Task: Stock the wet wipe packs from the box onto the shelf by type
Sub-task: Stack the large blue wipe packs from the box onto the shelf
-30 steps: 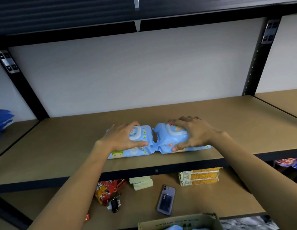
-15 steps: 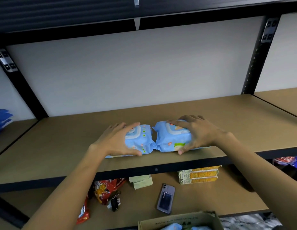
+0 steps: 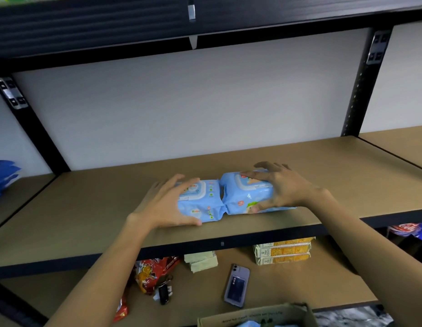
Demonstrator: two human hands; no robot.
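At centre frame, on the shelf [image 3: 299, 161], two blue wipe packs lie end to end, their crimped seams touching. My left hand [image 3: 165, 204] spans the left pack [image 3: 200, 201]: the fingers are nearly straight over its top and outer end, and the thumb lies along its front edge, so it presses and steadies more than it grips. My right hand [image 3: 283, 187] curls over the right pack [image 3: 247, 197], fingertips on the lid label and thumb tucked at the lower front corner, a light hold around its right end. Both packs sit close to the shelf's front lip. Risk, as I judge it: the film is slick and the packs are soft, so an uneven push could skew one seam over the other or nudge a pack off the lip onto the items below, among them a phone [image 3: 236, 286]. The box [image 3: 255, 317], at the bottom edge, shows more blue inside, so I judge stocking unfinished.
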